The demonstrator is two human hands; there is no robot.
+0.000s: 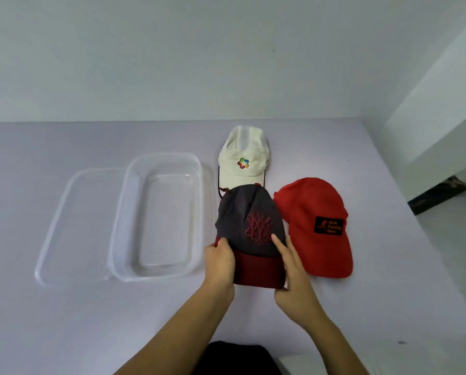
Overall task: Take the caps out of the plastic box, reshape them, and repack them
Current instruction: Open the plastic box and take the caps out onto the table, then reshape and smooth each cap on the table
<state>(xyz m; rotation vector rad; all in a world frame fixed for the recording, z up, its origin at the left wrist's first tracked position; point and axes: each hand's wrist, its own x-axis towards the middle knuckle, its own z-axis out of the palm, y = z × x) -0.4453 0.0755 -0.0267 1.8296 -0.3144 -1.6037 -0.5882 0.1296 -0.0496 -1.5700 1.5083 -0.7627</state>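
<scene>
Grey-crowned with a maroon brim, the grey cap [249,212] lies on the table [91,320] in front of us. Our left hand [219,262] pinches the brim's left edge and our right hand [294,277] grips its right edge, forefinger stretched onto the crown. The clear plastic box [156,276] stands open just left of it beside its lid [72,226], all caps outside; the white cap [240,163] touches the far end, the red cap [313,207] lies right.
</scene>
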